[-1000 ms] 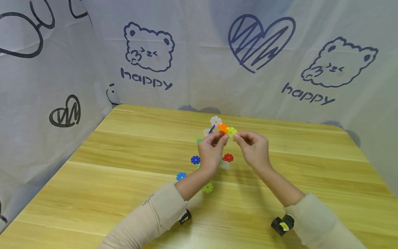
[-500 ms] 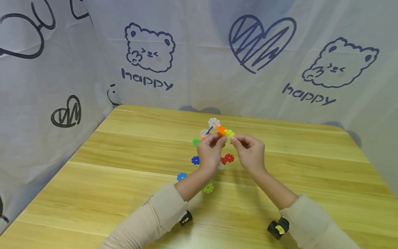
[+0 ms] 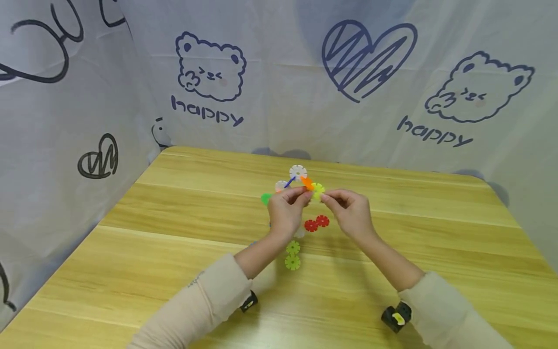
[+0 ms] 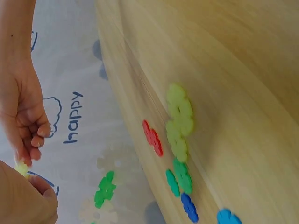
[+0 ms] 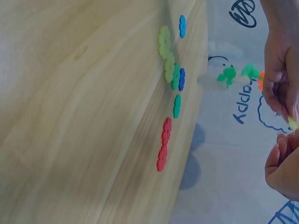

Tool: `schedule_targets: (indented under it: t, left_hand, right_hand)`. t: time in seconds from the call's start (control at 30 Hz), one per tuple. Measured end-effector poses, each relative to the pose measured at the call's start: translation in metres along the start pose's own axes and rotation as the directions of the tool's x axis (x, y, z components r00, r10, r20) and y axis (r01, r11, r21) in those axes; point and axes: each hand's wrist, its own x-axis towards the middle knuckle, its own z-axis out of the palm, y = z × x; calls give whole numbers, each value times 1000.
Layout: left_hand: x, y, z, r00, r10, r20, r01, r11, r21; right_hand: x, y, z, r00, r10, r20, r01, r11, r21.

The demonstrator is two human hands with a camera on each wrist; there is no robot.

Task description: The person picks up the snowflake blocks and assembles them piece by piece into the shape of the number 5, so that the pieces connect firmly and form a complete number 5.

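Above the table, my left hand (image 3: 285,211) pinches a linked string of notched plastic snowflake discs near an orange disc (image 3: 307,182). Joined to the orange piece is a yellow disc (image 3: 317,191), whose right edge my right hand (image 3: 352,212) pinches between thumb and finger. A white disc (image 3: 298,172), a dark blue disc (image 3: 289,182) turned edge-on and a green disc (image 3: 266,198) belong to the same string. My left hand hides part of it. Green pieces (image 4: 105,189) of the string hang in the left wrist view, beside the left hand.
Loose discs lie on the wooden table (image 3: 174,208) below my hands: red discs (image 3: 311,226), lime discs (image 3: 292,247), a dark blue disc (image 4: 189,207) and a light blue disc (image 4: 228,217). A white cloth (image 3: 279,87) with drawings hangs behind and at the left.
Both hands and the string have shifted slightly left, the left forearm too. More of the red and lime discs shows now, while the blue ones are mostly covered in the head view.
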Motion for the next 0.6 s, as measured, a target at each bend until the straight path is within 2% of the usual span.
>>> schedule_targets:
  t: [0.37, 0.5, 0.6]
  left_hand:
    - [6, -2, -20, 1000, 10, -18, -8, 996, 85]
    - [8, -2, -25, 1000, 9, -17, -8, 996, 90]
    - [10, -1, -30, 1000, -12, -11, 13, 996, 88]
  right_hand:
    - [10, 16, -11, 996, 90, -2, -90, 994, -56]
    - [14, 26, -11, 995, 96, 0, -96, 992, -78]
    - [17, 36, -9, 996, 94, 4, -93, 990, -102]
